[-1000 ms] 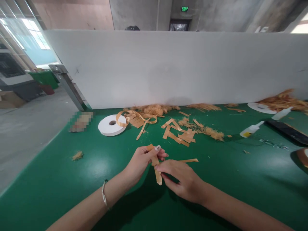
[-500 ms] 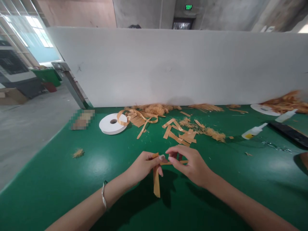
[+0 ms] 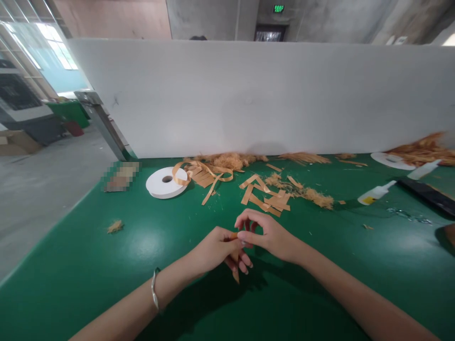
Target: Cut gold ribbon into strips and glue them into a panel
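Observation:
My left hand pinches a tan ribbon strip between thumb and fingers; its tail hangs below, partly hidden by those fingers. Against the left thumb, my right hand closes its thumb and fingertips at the strip's upper end, other fingers curled above. The exact contact is covered by the fingertips. Just beyond the hands lie several cut ribbon pieces on the green table. Farther left, a white ribbon reel has a loose tan ribbon curling from it.
A white partition rises along the table's back. Tan fibre tufts lie along its foot, with more fibre in front. At right are a glue bottle, a black object and another white disc.
My right hand has moved left and its fingertips now meet my left hand. The strip has turned, so less of its tail shows. The left fingers have spread lower.

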Available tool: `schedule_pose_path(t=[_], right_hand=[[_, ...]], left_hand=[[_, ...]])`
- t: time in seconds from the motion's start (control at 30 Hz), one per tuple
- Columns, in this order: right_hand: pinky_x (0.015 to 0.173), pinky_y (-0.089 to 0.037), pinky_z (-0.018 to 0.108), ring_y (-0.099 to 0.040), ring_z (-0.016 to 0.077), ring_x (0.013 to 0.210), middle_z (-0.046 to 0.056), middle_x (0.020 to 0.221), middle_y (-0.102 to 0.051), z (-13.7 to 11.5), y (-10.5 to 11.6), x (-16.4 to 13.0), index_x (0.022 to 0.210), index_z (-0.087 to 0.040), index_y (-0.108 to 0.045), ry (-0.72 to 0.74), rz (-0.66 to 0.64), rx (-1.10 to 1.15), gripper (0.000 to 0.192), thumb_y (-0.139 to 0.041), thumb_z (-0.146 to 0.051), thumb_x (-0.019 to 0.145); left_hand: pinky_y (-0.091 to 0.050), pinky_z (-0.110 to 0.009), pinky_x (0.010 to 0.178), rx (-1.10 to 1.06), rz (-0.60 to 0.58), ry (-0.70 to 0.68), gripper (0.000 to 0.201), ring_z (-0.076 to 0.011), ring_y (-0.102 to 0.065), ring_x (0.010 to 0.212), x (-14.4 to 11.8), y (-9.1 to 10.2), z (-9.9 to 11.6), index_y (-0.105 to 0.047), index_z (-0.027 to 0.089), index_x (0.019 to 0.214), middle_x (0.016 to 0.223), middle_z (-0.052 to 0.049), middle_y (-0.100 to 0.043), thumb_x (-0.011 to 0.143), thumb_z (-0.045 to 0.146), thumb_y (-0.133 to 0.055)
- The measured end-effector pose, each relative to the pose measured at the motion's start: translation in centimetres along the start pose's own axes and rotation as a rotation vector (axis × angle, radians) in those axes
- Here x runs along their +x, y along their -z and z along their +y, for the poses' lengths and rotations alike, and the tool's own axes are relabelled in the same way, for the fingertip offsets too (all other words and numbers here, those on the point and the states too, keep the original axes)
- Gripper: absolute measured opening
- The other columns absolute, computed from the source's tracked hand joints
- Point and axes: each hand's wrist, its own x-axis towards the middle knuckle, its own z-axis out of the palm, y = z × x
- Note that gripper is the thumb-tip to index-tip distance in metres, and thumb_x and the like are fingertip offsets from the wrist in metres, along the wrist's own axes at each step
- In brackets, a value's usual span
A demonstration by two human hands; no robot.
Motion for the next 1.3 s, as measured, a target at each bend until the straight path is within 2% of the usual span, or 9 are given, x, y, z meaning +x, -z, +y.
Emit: schedule_pose_path(t=[0.17,0.27,0.33,0.5,0.63,0.8,0.97,1.13,1.3], right_hand=[[0.069,-0.043,0.027,-0.051,0.0129,0.074,0.002,0.085,-0.052,0.2,0.2,0.2,0.077,-0.019,-0.056,0.084,-0.07,0.039,0.022,-0.048,-0.037,0.089],[0.07,-0.041,0.027,-0.049,0.013,0.075,0.001,0.081,-0.05,0.5,0.5,0.2,0.077,-0.019,-0.052,0.138,-0.074,0.107,0.026,-0.046,-0.041,0.09],[0.069,-0.04,0.027,-0.047,0.0125,0.074,0.0,0.082,-0.049,0.7,0.6,0.1,0.076,-0.019,-0.05,0.155,-0.103,0.168,0.029,-0.045,-0.045,0.09],[0.068,-0.038,0.026,-0.045,0.0117,0.072,0.0,0.082,-0.049,0.6,0.6,-0.1,0.08,-0.019,-0.051,0.078,-0.178,0.303,0.029,-0.05,-0.047,0.086],[0.074,-0.039,0.027,-0.048,0.014,0.081,0.002,0.088,-0.052,0.7,0.9,-0.1,0.096,-0.02,-0.054,-0.005,-0.168,0.386,0.035,-0.044,-0.053,0.088],[0.065,-0.037,0.025,-0.047,0.0131,0.071,0.0,0.078,-0.054,0.9,1.2,0.1,0.085,-0.017,-0.059,-0.08,-0.208,0.179,0.035,-0.053,-0.051,0.082],[0.063,-0.035,0.024,-0.046,0.012,0.067,0.0,0.073,-0.055,0.8,1.4,0.2,0.077,-0.016,-0.061,-0.092,-0.23,0.074,0.022,-0.057,-0.038,0.081],[0.058,-0.033,0.024,-0.043,0.0109,0.061,-0.002,0.066,-0.052,0.8,1.4,0.3,0.075,-0.016,-0.06,-0.148,-0.188,0.09,0.019,-0.056,-0.034,0.08],[0.066,-0.037,0.027,-0.05,0.0137,0.071,0.001,0.078,-0.058,1.7,0.9,0.5,0.076,-0.017,-0.063,-0.056,-0.153,-0.087,0.02,-0.057,-0.034,0.083]], left_hand=[[-0.049,-0.028,0.07,-0.212,-0.188,0.024,0.024,-0.0168,-0.067,0.071,-0.7,0.3,0.1,-0.064,0.012,0.086,0.077,-0.007,-0.069,0.072,0.03,-0.069],[-0.047,-0.029,0.077,-0.428,-0.306,0.055,0.037,-0.0199,-0.068,0.081,-1.2,0.6,-0.4,-0.063,0.013,0.097,0.085,-0.008,-0.068,0.073,0.041,-0.068],[-0.046,-0.027,0.074,-0.505,-0.301,0.06,0.038,-0.0183,-0.067,0.079,-1.3,0.6,-1.1,-0.063,0.012,0.095,0.081,-0.007,-0.067,0.077,0.046,-0.063],[-0.037,-0.021,0.057,-0.377,-0.092,-0.062,0.023,-0.0126,-0.064,0.064,-1.1,-0.3,-2.4,-0.056,0.014,0.074,0.066,0.0,-0.061,0.075,0.033,-0.069],[-0.037,-0.022,0.064,-0.071,0.189,-0.208,0.026,-0.0121,-0.058,0.068,-1.1,-1.0,-2.4,-0.057,0.015,0.073,0.068,-0.001,-0.063,0.075,0.039,-0.066],[-0.036,-0.024,0.063,0.302,0.457,-0.269,0.025,-0.0135,-0.051,0.069,-1.5,-1.1,-2.7,-0.063,0.017,0.076,0.074,-0.001,-0.061,0.078,0.042,-0.061],[-0.039,-0.027,0.075,0.4,0.468,-0.298,0.017,-0.0174,-0.054,0.083,-1.6,-1.2,-3.3,-0.064,0.019,0.076,0.081,-0.002,-0.063,0.079,0.035,-0.059],[-0.041,-0.027,0.07,0.308,0.421,-0.284,0.015,-0.0152,-0.055,0.074,-1.5,-1.4,-3.3,-0.05,0.019,0.072,0.073,0.002,-0.058,0.075,0.028,-0.061],[-0.035,-0.031,0.072,0.633,0.526,-0.236,0.014,-0.0166,-0.054,0.076,-1.9,-1.7,-3.7,-0.047,0.019,0.072,0.073,0.002,-0.059,0.077,0.024,-0.06]])
